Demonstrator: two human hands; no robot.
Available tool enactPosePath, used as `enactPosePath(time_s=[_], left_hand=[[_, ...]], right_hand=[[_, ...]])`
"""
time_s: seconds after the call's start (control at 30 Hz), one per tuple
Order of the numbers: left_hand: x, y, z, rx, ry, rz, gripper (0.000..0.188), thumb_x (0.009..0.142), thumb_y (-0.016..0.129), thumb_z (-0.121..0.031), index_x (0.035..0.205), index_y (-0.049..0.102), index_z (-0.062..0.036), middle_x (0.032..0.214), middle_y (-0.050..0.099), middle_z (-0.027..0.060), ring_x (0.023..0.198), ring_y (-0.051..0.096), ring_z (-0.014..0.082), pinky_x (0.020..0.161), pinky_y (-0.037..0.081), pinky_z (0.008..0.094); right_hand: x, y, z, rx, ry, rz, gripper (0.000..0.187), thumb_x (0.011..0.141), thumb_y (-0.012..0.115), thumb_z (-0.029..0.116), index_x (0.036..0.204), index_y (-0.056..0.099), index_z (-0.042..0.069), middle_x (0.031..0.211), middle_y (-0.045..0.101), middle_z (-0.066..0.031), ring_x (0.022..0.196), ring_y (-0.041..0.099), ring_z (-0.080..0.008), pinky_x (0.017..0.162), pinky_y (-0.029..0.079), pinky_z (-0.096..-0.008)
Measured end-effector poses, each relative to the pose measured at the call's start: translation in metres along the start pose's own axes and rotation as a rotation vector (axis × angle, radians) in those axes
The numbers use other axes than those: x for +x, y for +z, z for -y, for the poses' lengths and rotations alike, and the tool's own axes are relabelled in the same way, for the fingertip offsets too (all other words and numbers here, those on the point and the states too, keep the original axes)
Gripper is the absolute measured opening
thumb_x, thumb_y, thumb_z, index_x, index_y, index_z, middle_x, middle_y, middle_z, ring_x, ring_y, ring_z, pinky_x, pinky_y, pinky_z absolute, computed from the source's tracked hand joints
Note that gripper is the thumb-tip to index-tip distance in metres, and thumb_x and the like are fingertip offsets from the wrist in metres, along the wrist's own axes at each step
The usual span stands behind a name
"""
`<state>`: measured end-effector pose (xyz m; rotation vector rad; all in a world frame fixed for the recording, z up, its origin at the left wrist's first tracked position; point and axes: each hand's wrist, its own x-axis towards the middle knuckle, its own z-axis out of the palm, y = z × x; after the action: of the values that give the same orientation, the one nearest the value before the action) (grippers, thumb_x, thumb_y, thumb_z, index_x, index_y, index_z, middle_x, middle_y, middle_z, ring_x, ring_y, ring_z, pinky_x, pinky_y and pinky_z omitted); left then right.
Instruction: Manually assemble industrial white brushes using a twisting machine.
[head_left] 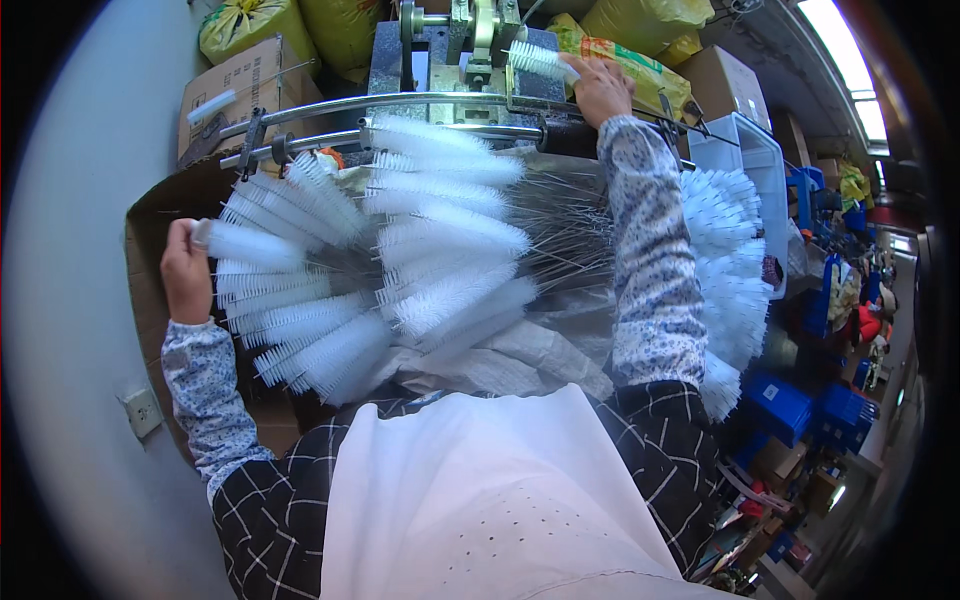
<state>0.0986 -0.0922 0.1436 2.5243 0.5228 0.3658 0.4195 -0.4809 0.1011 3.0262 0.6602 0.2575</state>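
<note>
At the left, my left hand (187,278) is closed on the tip of a white bristle brush (252,246), which points right toward other brushes. My right hand (604,92) reaches up to a metal machine (475,75) and is closed round the end of another white bristle brush (534,60). Between my arms lies a heap of white brushes (440,225), and their thin wire stems (570,215) fan out to the right. More brushes (722,250) are piled beyond my right forearm.
Metal rails (400,101) run across in front of the machine. A cardboard box (245,90) and yellow sacks (335,35) stand behind at the left. A clear plastic bin (745,150) is at the right, with blue crates (778,405) lower down. A white wall (75,300) borders the left side.
</note>
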Motion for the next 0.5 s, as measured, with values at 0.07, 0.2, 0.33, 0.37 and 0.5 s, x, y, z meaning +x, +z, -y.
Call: enactPosePath(time_s=[0.07, 0.2, 0.33, 0.37, 0.5], left_hand=[[0.004, -0.014, -0.011, -0.033, 0.139, -0.246, 0.019, 0.084, 0.044, -0.02, 0.081, 0.045, -0.0015, 0.067, 0.046, 0.004, 0.065, 0.044, 0.0096, 0.059, 0.037, 0.0224], [-0.002, -0.052, -0.027, -0.182, 0.263, -0.33, 0.019, 0.084, 0.044, -0.021, 0.085, 0.048, -0.0026, 0.082, 0.051, 0.004, 0.076, 0.048, 0.0115, 0.071, 0.039, 0.0229], [-0.009, -0.117, 0.011, -0.317, 0.36, -0.656, 0.025, 0.085, 0.038, -0.018, 0.088, 0.047, 0.0048, 0.088, 0.052, 0.0145, 0.079, 0.05, 0.0199, 0.071, 0.042, 0.0292], [-0.008, -0.136, 0.024, -0.37, 0.408, -0.663, 0.026, 0.083, 0.04, -0.017, 0.09, 0.048, 0.007, 0.089, 0.053, 0.0159, 0.079, 0.051, 0.0217, 0.071, 0.043, 0.0304], [-0.005, -0.148, 0.005, 0.138, 0.336, -0.945, 0.027, 0.082, 0.042, -0.016, 0.084, 0.054, 0.0074, 0.082, 0.055, 0.015, 0.07, 0.053, 0.0196, 0.065, 0.046, 0.0292]], right_hand=[[0.016, 0.02, -0.012, -0.026, -0.004, -0.005, 0.04, 0.079, 0.037, 0.015, 0.117, 0.038, 0.03, 0.11, 0.045, -0.0034, 0.106, 0.036, -0.0204, 0.085, 0.024, -0.0416], [0.016, 0.019, -0.016, -0.058, -0.049, -0.077, 0.041, 0.079, 0.041, 0.023, 0.12, 0.035, 0.025, 0.115, 0.041, -0.0032, 0.11, 0.032, -0.0206, 0.089, 0.021, -0.0455], [-0.006, -0.008, -0.025, -0.063, 0.237, 0.059, 0.048, 0.076, 0.047, 0.035, 0.12, 0.035, 0.019, 0.122, 0.036, -0.0047, 0.114, 0.028, -0.0201, 0.089, 0.022, -0.0471], [-0.009, -0.005, -0.031, -0.017, 0.294, 0.03, 0.049, 0.074, 0.049, 0.036, 0.118, 0.037, 0.018, 0.12, 0.039, -0.0067, 0.113, 0.032, -0.0214, 0.086, 0.025, -0.0459], [-0.01, 0.01, -0.041, 0.194, 0.307, -0.043, 0.041, 0.075, 0.05, 0.029, 0.113, 0.044, 0.015, 0.109, 0.049, -0.0074, 0.104, 0.042, -0.024, 0.084, 0.029, -0.0435]])
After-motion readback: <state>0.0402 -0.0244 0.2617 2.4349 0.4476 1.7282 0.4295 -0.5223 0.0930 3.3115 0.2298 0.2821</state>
